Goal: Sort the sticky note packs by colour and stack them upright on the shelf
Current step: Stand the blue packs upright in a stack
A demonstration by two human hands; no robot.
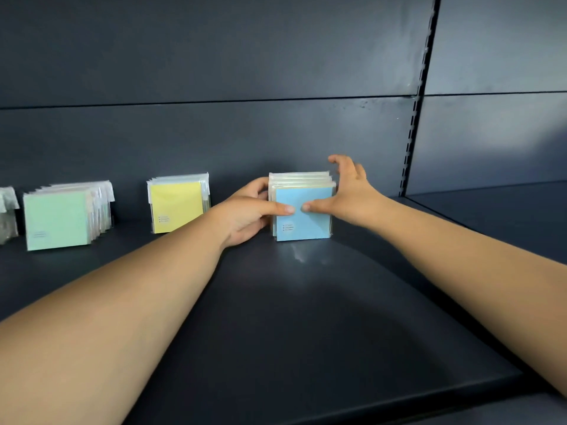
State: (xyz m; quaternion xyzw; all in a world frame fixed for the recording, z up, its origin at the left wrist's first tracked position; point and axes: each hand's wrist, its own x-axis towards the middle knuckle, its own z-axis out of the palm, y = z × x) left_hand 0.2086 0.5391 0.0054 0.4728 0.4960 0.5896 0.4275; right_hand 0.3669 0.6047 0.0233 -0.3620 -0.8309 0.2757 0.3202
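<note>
Now: blue sticky note packs [302, 214] upright in a row on dark shelf [306, 317], near the back panel [214, 133]; left hand [248, 214] curled round the row's left side, thumb pressed on the front pack's face; right hand [346, 197] at the right side, thumb on the same face, fingers spread loosely above the top rear edge. Further left, well apart: yellow packs [176, 207] upright, then green packs [58, 220] upright, then clear-wrapped packs [7, 214] at frame edge, colour not discernible.
</note>
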